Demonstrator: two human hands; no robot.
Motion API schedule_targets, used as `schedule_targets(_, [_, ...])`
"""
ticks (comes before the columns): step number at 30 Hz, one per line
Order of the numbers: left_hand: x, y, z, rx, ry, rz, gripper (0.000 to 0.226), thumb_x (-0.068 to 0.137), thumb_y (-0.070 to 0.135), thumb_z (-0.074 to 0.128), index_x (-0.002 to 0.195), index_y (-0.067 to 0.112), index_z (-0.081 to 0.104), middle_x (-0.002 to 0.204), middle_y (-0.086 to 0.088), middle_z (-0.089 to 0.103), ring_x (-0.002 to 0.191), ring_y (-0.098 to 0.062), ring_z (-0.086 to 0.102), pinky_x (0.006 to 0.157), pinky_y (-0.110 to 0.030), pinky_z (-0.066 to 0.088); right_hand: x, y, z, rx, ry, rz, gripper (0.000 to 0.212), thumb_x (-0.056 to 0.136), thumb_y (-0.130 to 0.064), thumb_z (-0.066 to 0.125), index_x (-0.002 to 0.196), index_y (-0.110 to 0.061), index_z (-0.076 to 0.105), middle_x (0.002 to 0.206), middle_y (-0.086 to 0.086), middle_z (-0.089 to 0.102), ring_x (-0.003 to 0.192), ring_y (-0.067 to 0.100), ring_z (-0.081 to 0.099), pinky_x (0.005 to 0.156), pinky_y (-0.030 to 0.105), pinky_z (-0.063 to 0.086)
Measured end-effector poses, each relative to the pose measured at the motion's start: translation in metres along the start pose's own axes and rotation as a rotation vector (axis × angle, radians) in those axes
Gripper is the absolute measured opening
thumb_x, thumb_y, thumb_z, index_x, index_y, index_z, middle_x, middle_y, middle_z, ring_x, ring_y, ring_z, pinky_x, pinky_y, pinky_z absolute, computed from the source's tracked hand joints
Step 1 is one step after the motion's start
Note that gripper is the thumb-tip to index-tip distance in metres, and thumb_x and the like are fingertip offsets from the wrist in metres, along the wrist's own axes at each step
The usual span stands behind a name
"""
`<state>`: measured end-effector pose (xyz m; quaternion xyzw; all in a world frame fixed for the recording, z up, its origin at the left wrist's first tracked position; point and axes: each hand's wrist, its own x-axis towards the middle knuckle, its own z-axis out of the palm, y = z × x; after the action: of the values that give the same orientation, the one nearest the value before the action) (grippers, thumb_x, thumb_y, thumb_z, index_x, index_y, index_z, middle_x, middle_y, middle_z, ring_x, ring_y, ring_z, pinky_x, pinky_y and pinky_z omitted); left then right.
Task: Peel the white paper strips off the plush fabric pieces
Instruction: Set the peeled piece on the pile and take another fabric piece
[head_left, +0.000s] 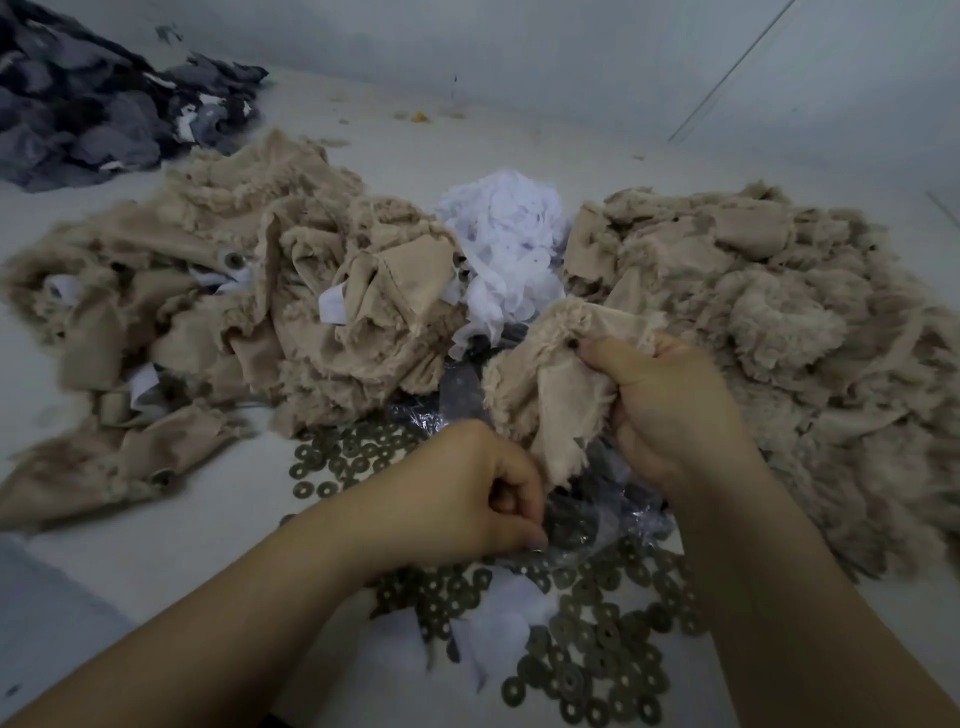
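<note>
While gripped in the right hand (670, 410), fingers and thumb curled round its upper edge, one beige plush fabric piece (545, 379) hangs low over the middle of the pale table (675, 119), fuzzy side partly turned out. Just below and left of it, the left hand (467, 493), curled, thumb against the bent forefinger; cannot tell whether anything is pinched there, too blurred and too small.

Two heaps of the same beige plush, one each side:
- left heap (234, 291), loose and spread, with at least four white paper strips (332, 306) showing among its folds;
- right heap (753, 322), fluffier, reaching from the right hand out toward the table's right edge.

Between the two heaps, behind the held piece, one mound of crumpled white paper (509, 244). Further white scraps (498, 629) near the bottom, between the forearms.

Scattered under and around both hands, dark ring-shaped washers (597, 649), far too many to count, several dozen at the least, lying flat and overlapping, thickest toward the lower right, a smaller patch nearer the left heap. Among them, one crinkled sheet of clear plastic film (457, 395), partly beneath the held piece.

Far left corner, well apart from everything else: one pile of dark grey fabric pieces (98, 98), flecked with white.
</note>
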<state>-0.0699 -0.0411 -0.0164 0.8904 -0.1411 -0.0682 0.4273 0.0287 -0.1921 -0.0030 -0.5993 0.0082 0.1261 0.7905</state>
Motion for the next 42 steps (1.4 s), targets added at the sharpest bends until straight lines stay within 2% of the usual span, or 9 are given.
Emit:
schedule_targets(4, [-0.009,0.002,0.018,0.13,-0.134,0.055,0.004,0.081,0.022,0.079,0.083,0.018,0.079,0.074,0.009,0.068,0.066,-0.007,0.061,0.063,-0.024,0.052,-0.002,0.0,0.001,-0.023,-0.034,-0.018,0.01,0.087,0.0,0.07,0.08,-0.004,0.076,0.085,0.015,0.077,0.077,0.026,0.075,0.066,0.032,0.059])
schedule_targets(8, [-0.009,0.006,0.032,0.381,-0.158,0.119,0.029,0.081,0.042,0.076,0.108,0.032,0.072,0.075,0.029,0.047,0.072,0.007,0.048,0.061,-0.008,0.033,-0.006,-0.001,0.001,0.005,-0.072,-0.031,0.01,0.085,0.002,0.071,0.081,-0.005,0.076,0.086,0.016,0.077,0.079,0.027,0.075,0.066,0.033,0.059])
schedule_targets(12, [-0.005,0.005,0.051,0.446,-0.095,0.128,0.038,0.087,0.047,0.068,0.12,0.029,0.066,0.105,0.012,0.06,0.093,-0.008,0.055,0.077,-0.029,0.048,-0.01,-0.001,0.0,-0.005,-0.101,-0.03,0.013,0.085,0.006,0.069,0.081,-0.004,0.076,0.086,0.017,0.077,0.079,0.027,0.075,0.066,0.034,0.06])
schedule_targets(19, [0.0,0.007,0.062,0.517,-0.021,0.142,0.02,0.091,0.034,0.059,0.104,0.021,0.068,0.1,0.005,0.064,0.09,-0.014,0.059,0.076,-0.035,0.052,-0.016,0.004,-0.005,-0.051,-0.156,-0.024,0.014,0.086,0.005,0.069,0.08,-0.005,0.077,0.089,0.019,0.076,0.085,0.031,0.075,0.074,0.04,0.06])
schedule_targets(25, [0.001,0.007,0.066,0.633,0.006,0.235,0.018,0.088,0.029,0.051,0.08,0.016,0.061,0.079,0.003,0.059,0.068,-0.015,0.054,0.057,-0.03,0.047,-0.015,0.005,-0.004,-0.076,-0.164,-0.038,0.015,0.084,0.004,0.072,0.075,-0.007,0.078,0.088,0.018,0.077,0.084,0.031,0.076,0.075,0.042,0.062])
schedule_targets(31, [0.006,0.008,0.07,0.633,0.073,0.29,0.021,0.088,0.034,0.056,0.079,0.015,0.059,0.075,0.001,0.059,0.06,-0.014,0.048,0.052,-0.027,0.043,-0.015,0.009,-0.003,-0.099,-0.17,-0.049,0.015,0.085,0.004,0.071,0.078,-0.008,0.076,0.087,0.015,0.077,0.081,0.026,0.076,0.067,0.034,0.061])
schedule_targets(36, [0.007,0.008,0.073,0.742,0.08,0.369,0.017,0.082,0.024,0.059,0.069,0.013,0.056,0.065,-0.002,0.054,0.05,-0.017,0.038,0.045,-0.027,0.04,-0.011,0.018,-0.002,-0.169,-0.145,-0.061,0.015,0.083,0.004,0.072,0.079,-0.009,0.077,0.087,0.015,0.077,0.083,0.028,0.076,0.073,0.04,0.062])
schedule_targets(40, [0.008,0.001,0.071,0.733,0.141,0.429,0.021,0.077,0.02,0.065,0.06,0.014,0.056,0.059,-0.001,0.053,0.046,-0.018,0.045,0.041,-0.025,0.039,-0.006,0.022,-0.005,-0.231,-0.125,-0.066,0.013,0.083,0.002,0.072,0.079,-0.01,0.078,0.088,0.014,0.078,0.085,0.029,0.076,0.078,0.045,0.062])
schedule_targets(42, [0.008,-0.005,0.071,0.736,0.164,0.472,0.02,0.077,0.016,0.068,0.061,0.014,0.057,0.059,-0.001,0.055,0.048,-0.019,0.048,0.041,-0.027,0.042,-0.003,0.023,-0.007,-0.238,-0.119,-0.069,0.016,0.084,0.002,0.071,0.08,-0.012,0.078,0.088,0.012,0.078,0.084,0.027,0.076,0.075,0.041,0.062])
